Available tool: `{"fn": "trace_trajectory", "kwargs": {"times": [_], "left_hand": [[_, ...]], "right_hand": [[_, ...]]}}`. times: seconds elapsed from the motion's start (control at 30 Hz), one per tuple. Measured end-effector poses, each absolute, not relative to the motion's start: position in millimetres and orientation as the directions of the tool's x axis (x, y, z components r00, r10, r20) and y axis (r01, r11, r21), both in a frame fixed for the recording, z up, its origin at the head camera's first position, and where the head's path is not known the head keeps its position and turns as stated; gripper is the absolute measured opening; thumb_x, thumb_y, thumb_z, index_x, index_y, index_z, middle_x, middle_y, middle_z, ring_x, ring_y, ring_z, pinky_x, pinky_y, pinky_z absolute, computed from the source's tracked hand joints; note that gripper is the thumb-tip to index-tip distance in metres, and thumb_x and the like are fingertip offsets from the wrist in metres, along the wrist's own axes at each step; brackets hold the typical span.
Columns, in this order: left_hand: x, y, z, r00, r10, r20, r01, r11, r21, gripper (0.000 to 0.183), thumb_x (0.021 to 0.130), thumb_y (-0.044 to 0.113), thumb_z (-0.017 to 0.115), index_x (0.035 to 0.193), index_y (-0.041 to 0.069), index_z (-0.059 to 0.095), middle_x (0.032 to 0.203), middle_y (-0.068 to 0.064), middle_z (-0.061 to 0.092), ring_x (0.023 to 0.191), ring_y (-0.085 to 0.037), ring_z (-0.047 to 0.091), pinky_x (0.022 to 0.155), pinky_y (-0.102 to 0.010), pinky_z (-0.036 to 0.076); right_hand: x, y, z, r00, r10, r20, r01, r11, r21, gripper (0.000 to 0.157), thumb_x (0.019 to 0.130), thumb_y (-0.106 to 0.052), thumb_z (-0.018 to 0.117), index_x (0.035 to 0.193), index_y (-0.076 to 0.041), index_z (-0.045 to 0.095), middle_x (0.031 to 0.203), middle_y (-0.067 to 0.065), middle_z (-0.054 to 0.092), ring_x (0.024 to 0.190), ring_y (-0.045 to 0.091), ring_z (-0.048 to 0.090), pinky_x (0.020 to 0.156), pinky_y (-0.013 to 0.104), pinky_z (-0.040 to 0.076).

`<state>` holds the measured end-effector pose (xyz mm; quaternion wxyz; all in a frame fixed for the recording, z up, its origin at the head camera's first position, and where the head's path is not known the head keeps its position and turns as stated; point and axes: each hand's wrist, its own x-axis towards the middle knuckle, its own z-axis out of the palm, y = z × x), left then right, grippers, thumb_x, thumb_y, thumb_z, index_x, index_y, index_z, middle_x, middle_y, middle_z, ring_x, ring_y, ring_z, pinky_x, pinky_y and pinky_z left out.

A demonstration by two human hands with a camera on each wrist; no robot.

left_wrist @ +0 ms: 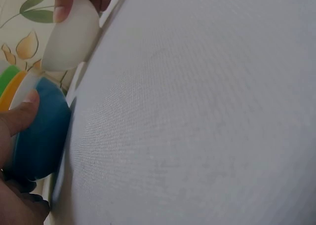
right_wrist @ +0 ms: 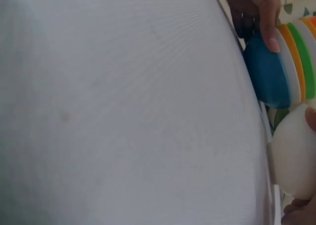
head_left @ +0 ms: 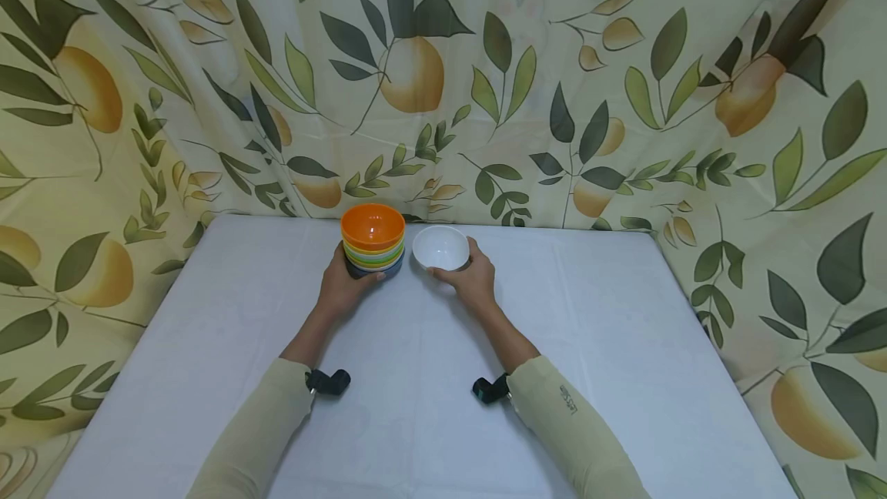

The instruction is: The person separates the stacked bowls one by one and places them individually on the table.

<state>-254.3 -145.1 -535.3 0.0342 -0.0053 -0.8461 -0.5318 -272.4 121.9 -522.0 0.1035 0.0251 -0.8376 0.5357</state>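
A stack of nested bowls stands near the table's far edge, with an orange bowl (head_left: 373, 228) on top and a blue bowl (left_wrist: 42, 131) at the bottom. Between them show white, green and yellow-orange rims. My left hand (head_left: 341, 283) grips the stack low down, its thumb across the blue bowl. Just right of the stack is a single white bowl (head_left: 441, 249), which my right hand (head_left: 474, 276) holds by its right side, thumb at the near rim and fingers round the outside. A narrow gap parts it from the stack in the head view. Whether its base touches the table cannot be told.
A white cloth covers the table (head_left: 416, 406). Behind and beside it hangs a curtain (head_left: 513, 160) printed with leaves and orange fruit, close to the far edge. Small black cameras (head_left: 329, 382) sit at both wrists.
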Motion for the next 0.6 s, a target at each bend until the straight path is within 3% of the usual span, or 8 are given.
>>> {"fn": "trace_trajectory", "kwargs": {"times": [0.47, 0.6], "left_hand": [[-257.2, -144.4, -533.5, -0.997, -0.022, 0.079, 0.063, 0.409, 0.911, 0.105, 0.086, 0.024, 0.090, 0.165, 0.012, 0.022, 0.159, -0.014, 0.044, 0.147, -0.033, 0.040, 0.126, -0.052, 0.026], [-258.7, -144.5, -534.8, -0.996, -0.019, 0.085, 0.070, 0.403, 0.913, 0.104, 0.086, 0.025, 0.090, 0.165, 0.012, 0.023, 0.158, -0.014, 0.045, 0.147, -0.033, 0.041, 0.126, -0.052, 0.026]], "right_hand": [[-265.5, 120.0, -513.2, -0.981, 0.074, 0.177, -0.119, 0.491, -0.863, 0.094, 0.069, -0.022, 0.100, 0.147, 0.003, 0.053, 0.139, 0.021, 0.064, 0.128, 0.036, 0.061, 0.107, 0.049, 0.052], [-263.6, 119.7, -510.3, -0.985, 0.074, 0.157, -0.098, 0.515, -0.851, 0.104, 0.070, -0.026, 0.099, 0.153, 0.006, 0.044, 0.143, 0.024, 0.060, 0.131, 0.038, 0.059, 0.108, 0.050, 0.051]]}}
